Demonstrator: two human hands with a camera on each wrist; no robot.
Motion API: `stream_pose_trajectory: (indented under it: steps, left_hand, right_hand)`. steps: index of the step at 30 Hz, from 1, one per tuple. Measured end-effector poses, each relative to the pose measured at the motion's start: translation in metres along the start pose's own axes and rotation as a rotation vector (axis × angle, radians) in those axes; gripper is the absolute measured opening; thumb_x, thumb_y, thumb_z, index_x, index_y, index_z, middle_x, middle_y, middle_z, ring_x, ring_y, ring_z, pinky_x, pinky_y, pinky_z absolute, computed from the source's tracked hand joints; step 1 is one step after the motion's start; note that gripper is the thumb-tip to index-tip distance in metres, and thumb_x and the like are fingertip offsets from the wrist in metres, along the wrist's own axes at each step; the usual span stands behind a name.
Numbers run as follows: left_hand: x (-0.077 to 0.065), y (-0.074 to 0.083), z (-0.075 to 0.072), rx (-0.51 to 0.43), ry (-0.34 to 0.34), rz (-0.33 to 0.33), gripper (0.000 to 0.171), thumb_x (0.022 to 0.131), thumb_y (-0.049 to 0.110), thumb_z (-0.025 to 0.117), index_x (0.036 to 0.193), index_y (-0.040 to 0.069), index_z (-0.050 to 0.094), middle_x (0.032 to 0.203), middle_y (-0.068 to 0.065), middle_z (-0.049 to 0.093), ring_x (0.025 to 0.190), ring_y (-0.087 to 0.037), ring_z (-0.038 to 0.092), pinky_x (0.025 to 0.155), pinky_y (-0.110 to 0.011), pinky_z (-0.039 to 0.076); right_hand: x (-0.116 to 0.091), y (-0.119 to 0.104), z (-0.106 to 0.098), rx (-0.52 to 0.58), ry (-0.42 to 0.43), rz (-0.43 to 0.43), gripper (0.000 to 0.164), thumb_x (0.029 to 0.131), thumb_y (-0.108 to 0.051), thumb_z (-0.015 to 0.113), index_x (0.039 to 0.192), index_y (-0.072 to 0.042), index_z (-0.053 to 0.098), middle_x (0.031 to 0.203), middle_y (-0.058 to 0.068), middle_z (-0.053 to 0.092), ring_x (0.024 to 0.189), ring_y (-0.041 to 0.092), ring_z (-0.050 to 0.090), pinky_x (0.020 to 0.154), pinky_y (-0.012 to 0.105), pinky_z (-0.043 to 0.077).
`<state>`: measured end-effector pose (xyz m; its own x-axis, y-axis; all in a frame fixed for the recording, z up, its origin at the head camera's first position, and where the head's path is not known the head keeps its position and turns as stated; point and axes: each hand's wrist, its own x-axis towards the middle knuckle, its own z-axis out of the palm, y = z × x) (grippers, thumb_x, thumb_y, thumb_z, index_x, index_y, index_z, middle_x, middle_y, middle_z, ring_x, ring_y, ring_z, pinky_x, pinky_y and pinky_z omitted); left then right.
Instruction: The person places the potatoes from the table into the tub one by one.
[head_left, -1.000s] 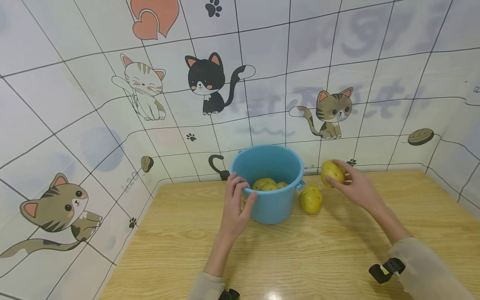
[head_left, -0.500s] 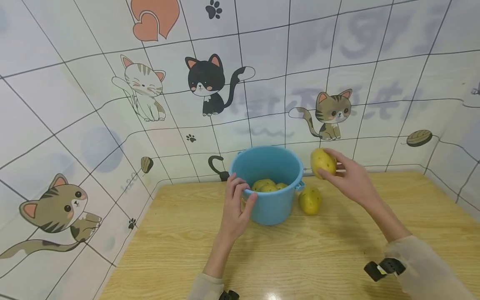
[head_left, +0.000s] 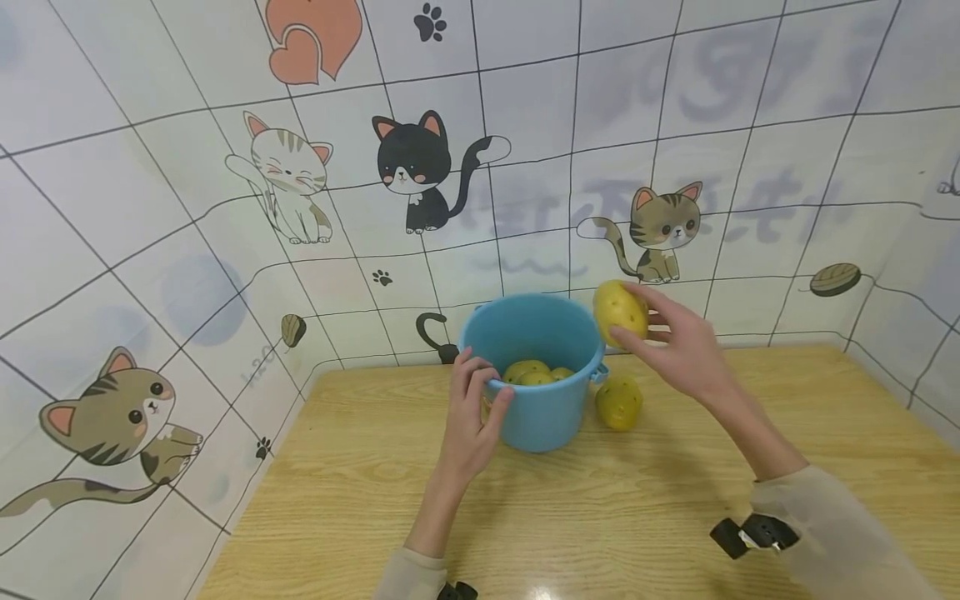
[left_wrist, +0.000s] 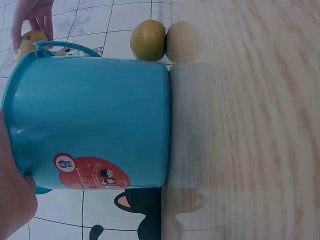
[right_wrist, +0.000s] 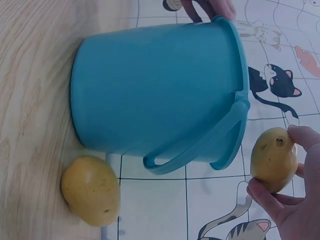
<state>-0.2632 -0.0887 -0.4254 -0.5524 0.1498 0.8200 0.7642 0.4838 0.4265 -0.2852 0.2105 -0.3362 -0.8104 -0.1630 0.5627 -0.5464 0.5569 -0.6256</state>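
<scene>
A blue plastic bucket (head_left: 542, 423) stands upright on the table with several yellow potatoes (head_left: 527, 372) inside. My left hand (head_left: 468, 421) grips its near-left rim, fingers over the edge and thumb outside. In my right hand (head_left: 681, 343) I hold a yellow potato (head_left: 617, 310) with small dark eyes, pinched between thumb and fingers. It is raised beside the bucket's right rim, as the right wrist view also shows with the held potato (right_wrist: 274, 159) near the rim. Another potato (head_left: 620, 407) sits on the table just right of the bucket.
The wooden table (head_left: 600, 508) meets a tiled-pattern wall (head_left: 525, 208) with cartoon cats close behind the bucket. The bucket's handle (right_wrist: 200, 142) hangs folded down along its side.
My right hand has carried the potato leftward and upward, from right of the loose potato to beside the bucket's rim. My left hand has stayed on the rim.
</scene>
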Motion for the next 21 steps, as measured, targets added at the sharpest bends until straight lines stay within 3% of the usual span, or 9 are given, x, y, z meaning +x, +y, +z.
stream_pose_trajectory:
  steps: [9,15,21]
  left_hand:
    - [-0.001,0.000,-0.001,-0.007,-0.009,0.003,0.023,0.106,0.030,0.054,0.108,0.008,0.055,0.123,-0.013,0.047,0.141,-0.048,0.030,0.117,-0.059,0.024]
    - [-0.002,0.000,-0.002,-0.003,-0.014,-0.012,0.019,0.105,0.027,0.056,0.108,0.009,0.056,0.124,-0.012,0.047,0.145,-0.039,0.028,0.118,-0.058,0.024]
    - [-0.001,0.000,-0.002,-0.002,-0.018,-0.012,0.014,0.102,0.021,0.059,0.108,0.009,0.056,0.124,-0.010,0.048,0.146,-0.037,0.028,0.118,-0.057,0.024]
  right_hand:
    - [0.005,-0.014,0.014,0.034,-0.044,-0.039,0.062,0.095,-0.029,0.073,0.150,-0.019,0.048,0.138,0.016,0.057,0.107,0.039,0.067,0.083,0.051,0.059]
    - [0.007,-0.017,0.024,0.048,-0.100,-0.052,0.064,0.095,-0.031,0.073,0.152,-0.018,0.046,0.142,0.017,0.054,0.110,0.041,0.065,0.085,0.053,0.058]
    - [0.008,-0.018,0.027,0.065,-0.080,-0.072,0.061,0.097,-0.027,0.071,0.151,-0.014,0.046,0.136,0.020,0.056,0.108,0.036,0.066,0.087,0.051,0.057]
